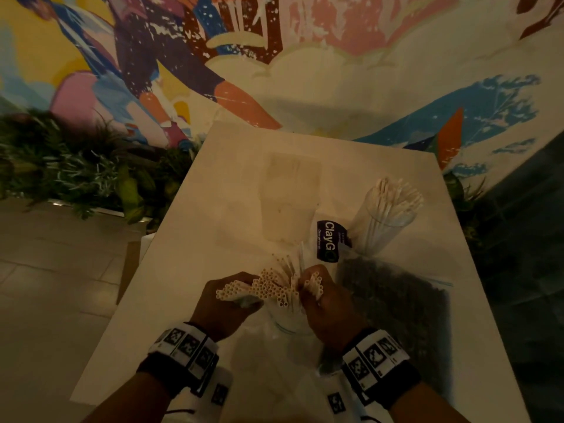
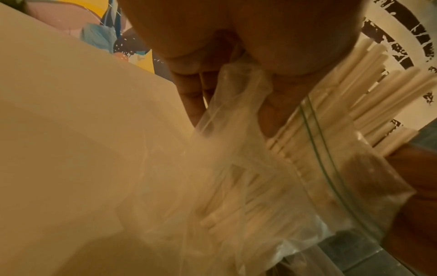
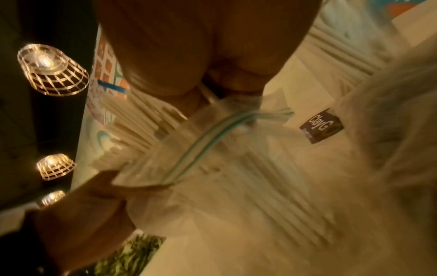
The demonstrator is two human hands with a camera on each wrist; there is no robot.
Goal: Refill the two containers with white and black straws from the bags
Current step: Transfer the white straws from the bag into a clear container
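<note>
A clear zip bag (image 1: pixel 283 322) of white straws (image 1: pixel 271 288) stands upright near the table's front, with the straws' open ends fanning out of its mouth. My left hand (image 1: pixel 241 296) pinches the bag's plastic (image 2: pixel 236 93) on the left side. My right hand (image 1: pixel 308 285) grips the bag's zip edge (image 3: pixel 236 119) on the right, with a few straws against its fingers. A clear container (image 1: pixel 387 215) at the back right is full of white straws. A bag of black straws (image 1: pixel 393 300) lies flat to the right of my hands.
A faint translucent container or bag (image 1: pixel 290 196) sits at the middle back of the white table (image 1: pixel 189 233). A dark ClayGo label (image 1: pixel 328 241) lies between it and the straw container. Plants (image 1: pixel 76 178) and a painted wall stand behind.
</note>
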